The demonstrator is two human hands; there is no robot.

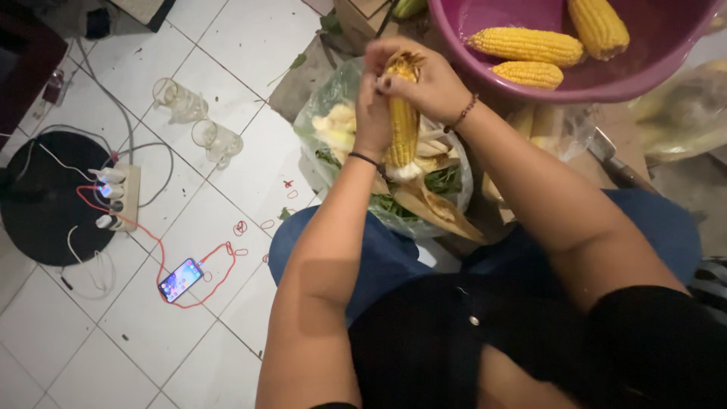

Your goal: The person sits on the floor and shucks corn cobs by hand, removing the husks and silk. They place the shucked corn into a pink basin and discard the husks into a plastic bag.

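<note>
Between my two hands I hold a cob (404,121) upright over my lap; my left hand (373,113) wraps its side, fingers closed around it, while my right hand (424,79) curls over the top end, fingertips pinched at the tip; both grips are closed on the cob. Pale husk leaves (428,148) hang loose at its lower end; just below sits a clear bag (333,113) with husks and greens in it. Above and to the right, a purple basin (606,76) holds three peeled cobs (526,45). Well apart on the white tile floor (250,38) to the left lie two glass mugs (197,121) on their sides, a power strip (121,197) with chargers, and a lit phone (180,279) on a red cable (219,265).
</note>
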